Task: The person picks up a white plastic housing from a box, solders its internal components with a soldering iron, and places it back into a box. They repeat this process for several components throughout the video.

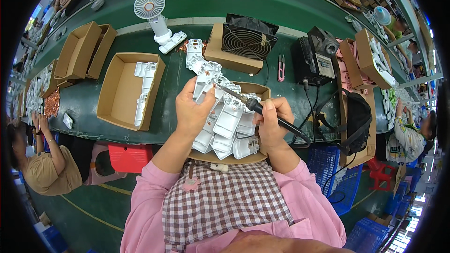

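My right hand (275, 121) grips a soldering iron (254, 106) by its black handle, its metal tip pointing up and left. That tip is at a white plastic housing (202, 80), which my left hand (193, 112) holds between thumb and fingers. Small copper-coloured bits show at the tip, too small to name. Under both hands, several more white housings (229, 119) lie heaped in a cardboard box (255, 89). Another white housing (194, 51) sits just beyond my left hand, near scattered copper-coloured pieces (181, 46).
A cardboard box (111, 91) with white parts stands at left. A white fan (160, 26), a black fan (248, 40), pink-handled snips (281, 69) and a black soldering station (313, 61) stand or lie farther back. A black bag (357, 124) hangs at right. Co-workers sit on both sides.
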The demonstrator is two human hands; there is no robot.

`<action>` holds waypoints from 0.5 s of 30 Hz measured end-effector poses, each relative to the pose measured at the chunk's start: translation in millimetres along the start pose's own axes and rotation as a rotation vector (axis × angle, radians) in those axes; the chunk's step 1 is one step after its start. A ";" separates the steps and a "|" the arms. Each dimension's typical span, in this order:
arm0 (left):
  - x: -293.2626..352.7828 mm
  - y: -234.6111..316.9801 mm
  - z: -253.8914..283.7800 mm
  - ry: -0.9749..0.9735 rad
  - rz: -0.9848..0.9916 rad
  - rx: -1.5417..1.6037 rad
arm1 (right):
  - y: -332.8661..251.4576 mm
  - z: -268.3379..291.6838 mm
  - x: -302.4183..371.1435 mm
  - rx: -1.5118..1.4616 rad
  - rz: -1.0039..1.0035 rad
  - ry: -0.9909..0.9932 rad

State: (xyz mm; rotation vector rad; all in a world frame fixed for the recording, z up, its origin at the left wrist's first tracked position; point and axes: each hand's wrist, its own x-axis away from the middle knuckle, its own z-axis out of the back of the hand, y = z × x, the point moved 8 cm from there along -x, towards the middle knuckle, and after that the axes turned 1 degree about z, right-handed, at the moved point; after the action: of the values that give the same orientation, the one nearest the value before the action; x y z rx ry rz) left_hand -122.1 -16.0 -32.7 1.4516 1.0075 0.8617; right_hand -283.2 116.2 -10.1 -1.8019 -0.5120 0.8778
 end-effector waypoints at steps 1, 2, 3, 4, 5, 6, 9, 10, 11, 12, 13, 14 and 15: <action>0.5 1.0 -0.5 0.001 0.000 -0.010 | 0.1 0.0 -0.1 0.004 0.000 -0.005; 1.0 2.2 -0.8 0.001 0.000 -0.020 | 0.3 -0.2 -0.2 0.008 0.000 -0.010; 1.7 3.8 -1.0 0.001 0.001 -0.021 | 0.4 -0.1 -0.4 0.008 -0.001 -0.010; 2.4 3.5 -1.5 -0.004 0.029 -0.011 | 0.5 -0.9 -0.6 0.003 -0.003 -0.019; 3.1 2.8 -2.1 -0.008 0.057 -0.001 | 0.5 -1.7 -0.7 -0.001 -0.005 -0.029; 3.5 3.8 -2.7 -0.008 0.058 -0.001 | 0.7 -1.6 -0.7 -0.001 -0.006 -0.028; 4.3 4.1 -3.5 -0.004 0.061 0.010 | 1.2 -1.5 -0.6 -0.003 -0.007 -0.028; 4.1 4.0 -3.6 -0.004 0.051 0.011 | 1.5 -1.8 -0.7 -0.005 -0.009 -0.036; 3.9 4.2 -3.6 -0.004 0.041 0.012 | 1.8 -2.1 -0.7 -0.006 -0.010 -0.043; 3.9 4.1 -3.5 -0.003 0.041 0.012 | 1.5 -2.4 -0.7 -0.006 -0.011 -0.043; 3.9 3.9 -3.8 -0.009 0.042 0.012 | 1.2 -2.7 -0.7 -0.007 -0.015 -0.042; 3.9 3.7 -4.1 -0.015 0.042 0.012 | 1.3 -2.8 -0.7 -0.009 -0.018 -0.041; 4.0 3.8 -4.0 -0.015 0.043 0.012 | 1.5 -2.8 -0.7 -0.008 -0.019 -0.041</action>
State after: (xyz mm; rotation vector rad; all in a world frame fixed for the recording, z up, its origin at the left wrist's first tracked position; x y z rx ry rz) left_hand -123.8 -10.9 -28.5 1.4925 0.9750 0.8755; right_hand -281.7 113.4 -10.7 -1.7867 -0.5585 0.9027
